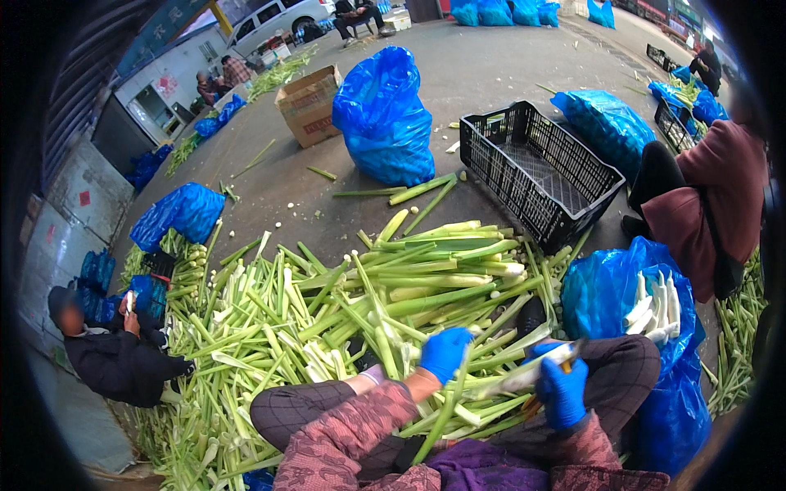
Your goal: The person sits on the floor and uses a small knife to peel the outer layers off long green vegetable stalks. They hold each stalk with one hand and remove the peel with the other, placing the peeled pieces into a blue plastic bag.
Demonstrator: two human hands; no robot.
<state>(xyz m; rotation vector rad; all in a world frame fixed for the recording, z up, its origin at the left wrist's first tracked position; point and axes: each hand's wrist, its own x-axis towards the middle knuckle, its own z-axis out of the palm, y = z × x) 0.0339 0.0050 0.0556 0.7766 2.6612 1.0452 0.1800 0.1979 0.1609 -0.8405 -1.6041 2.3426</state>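
My left hand [445, 356], in a blue glove, is closed on green leaf sheaths, with a long strip hanging below it. In my right hand [562, 393], also gloved, are a thick pale stalk [513, 379], which looks like water bamboo, and a knife with an orange handle; its blade [577, 348] is by the stalk's upper end. Under and ahead of my hands lies a heap of green stalks [430, 276], with loose leaves [245, 350] spread to the left. Peeled white shoots [660, 307] rest in an opened blue plastic bag [592, 288] at my right.
Ahead stand a black plastic crate [540, 166], a full blue bag [387, 123] and a cardboard box [307, 110]. Another blue bag [605, 129] lies beyond the crate. A person [715, 190] sits close at right, another [116, 350] at left; others sit farther off.
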